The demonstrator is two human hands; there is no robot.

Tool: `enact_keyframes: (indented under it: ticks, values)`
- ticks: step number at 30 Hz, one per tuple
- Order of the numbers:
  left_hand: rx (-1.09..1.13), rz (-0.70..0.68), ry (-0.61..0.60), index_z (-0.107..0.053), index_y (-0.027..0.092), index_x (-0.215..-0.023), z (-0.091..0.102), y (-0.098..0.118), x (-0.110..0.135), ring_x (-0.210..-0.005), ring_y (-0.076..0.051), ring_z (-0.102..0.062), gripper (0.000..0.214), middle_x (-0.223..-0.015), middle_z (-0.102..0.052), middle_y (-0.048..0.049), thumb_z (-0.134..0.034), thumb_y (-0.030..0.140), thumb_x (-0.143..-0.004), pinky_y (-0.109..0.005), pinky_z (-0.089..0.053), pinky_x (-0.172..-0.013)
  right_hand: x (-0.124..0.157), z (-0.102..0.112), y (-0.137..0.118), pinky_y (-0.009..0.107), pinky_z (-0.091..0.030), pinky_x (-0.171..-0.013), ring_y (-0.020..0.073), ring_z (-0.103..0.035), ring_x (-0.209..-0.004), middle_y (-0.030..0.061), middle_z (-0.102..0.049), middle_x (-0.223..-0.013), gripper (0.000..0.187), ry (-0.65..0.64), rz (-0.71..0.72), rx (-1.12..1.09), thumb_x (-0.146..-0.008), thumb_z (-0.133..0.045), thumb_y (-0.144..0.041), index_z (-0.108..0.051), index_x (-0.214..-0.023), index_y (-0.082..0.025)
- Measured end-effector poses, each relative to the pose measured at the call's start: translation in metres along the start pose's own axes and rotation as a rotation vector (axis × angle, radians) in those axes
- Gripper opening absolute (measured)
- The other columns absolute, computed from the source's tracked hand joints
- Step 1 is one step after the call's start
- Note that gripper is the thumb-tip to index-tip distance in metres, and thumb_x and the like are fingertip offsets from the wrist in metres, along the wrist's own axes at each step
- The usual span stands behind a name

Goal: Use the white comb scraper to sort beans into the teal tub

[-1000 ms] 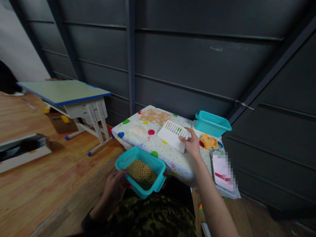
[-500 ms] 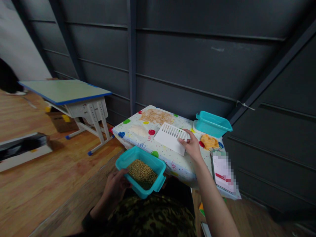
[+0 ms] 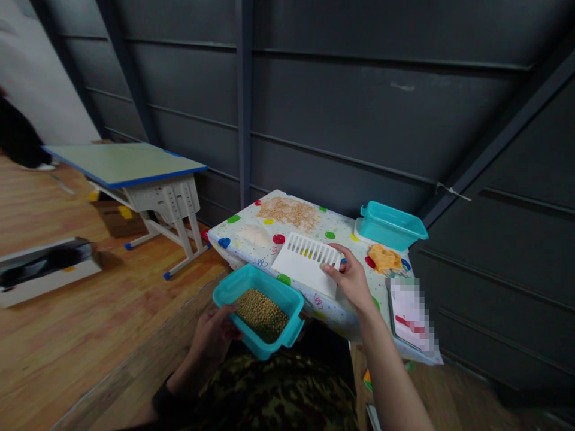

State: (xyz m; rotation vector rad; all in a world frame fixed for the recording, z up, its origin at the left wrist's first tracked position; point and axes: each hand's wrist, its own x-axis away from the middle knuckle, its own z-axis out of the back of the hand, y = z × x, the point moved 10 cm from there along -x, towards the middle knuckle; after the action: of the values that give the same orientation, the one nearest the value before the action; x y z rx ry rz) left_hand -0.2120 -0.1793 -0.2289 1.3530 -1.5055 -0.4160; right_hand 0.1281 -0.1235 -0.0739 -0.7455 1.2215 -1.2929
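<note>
My left hand grips the near-left rim of a turquoise plastic basin, which holds a layer of dried soybeans. The basin is held at the front edge of the table, tilted a little. My right hand is closed on the right end of a white slotted plastic scoop or scraper, thumb on top and fingers partly hidden behind it. Its row of slots faces away from me, and it hangs just above or on the tablecloth; I cannot tell which. Beyond it lie scattered tan grains and a pale powdery heap.
A patterned cloth covers the small table. At its right are another turquoise basin, a crumpled orange cloth and a clipboard with a red pen. A green-topped desk, an open box and a person in dark clothes are leftward.
The white slotted tool has tipped and come slightly nearer the table's front edge in my right hand. My left hand keeps its hold on the basin. The whole view has shifted slightly.
</note>
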Motion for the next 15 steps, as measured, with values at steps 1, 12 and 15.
enact_keyframes:
  ticks: [1,12,15]
  values:
    - [-0.008,0.008,-0.002,-0.062,0.019,-0.045,0.0,-0.001,-0.001,-0.037,-0.016,-0.05,0.041,-0.042,-0.054,-0.0009,-0.095,0.042,-0.036,-0.031,-0.046,-0.037,0.004,0.0,0.0,0.028,-0.045,-0.051,0.0188,-0.058,-0.06,0.0002,-0.069,-0.08,0.066,0.002,-0.009,-0.019,-0.072,-0.084,-0.05,-0.065,-0.131,-0.026]
    - [0.005,0.008,0.007,-0.064,0.018,-0.044,0.003,-0.005,-0.003,-0.038,-0.017,-0.052,0.036,-0.043,-0.053,-0.0028,-0.094,0.037,-0.038,-0.031,-0.046,-0.036,-0.008,0.049,0.011,0.033,-0.053,-0.058,0.0239,-0.067,-0.07,0.0069,-0.076,-0.098,0.071,0.284,0.062,0.024,-0.076,-0.081,-0.05,-0.063,-0.139,-0.023]
    - [0.014,-0.016,0.009,-0.065,0.019,-0.047,0.008,-0.009,-0.01,-0.038,-0.017,-0.051,0.037,-0.043,-0.053,-0.0017,-0.095,0.04,-0.041,-0.031,-0.045,-0.036,-0.024,0.08,0.012,0.039,-0.059,-0.07,0.0283,-0.072,-0.083,0.0111,-0.077,-0.108,0.072,0.501,0.123,0.114,-0.076,-0.079,-0.048,-0.062,-0.14,-0.021]
